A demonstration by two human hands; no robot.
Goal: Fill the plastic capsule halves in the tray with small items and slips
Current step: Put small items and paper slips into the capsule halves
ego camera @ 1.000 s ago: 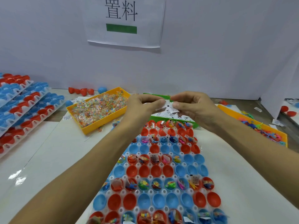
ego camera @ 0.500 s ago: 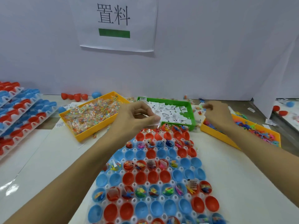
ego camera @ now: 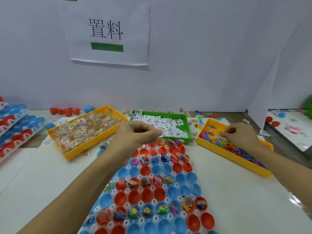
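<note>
The tray (ego camera: 152, 188) lies mid-desk toward the near edge, its red and blue halves partly filled with toys and slips. Behind it stand a green bin (ego camera: 188, 130) of slips and two yellow bins (ego camera: 66, 153) of toys. My left hand (ego camera: 136, 134) pinches slips; my right hand (ego camera: 239, 134) grasps toys in the right bin (ego camera: 236, 160).

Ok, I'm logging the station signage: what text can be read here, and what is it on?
"置料": black characters on the white paper sheet on the wall, above a green bar.
Paper slips in the green tray: printed marks, too small to read.
Slips in the capsule halves: dark print, blurred, unreadable.
</note>
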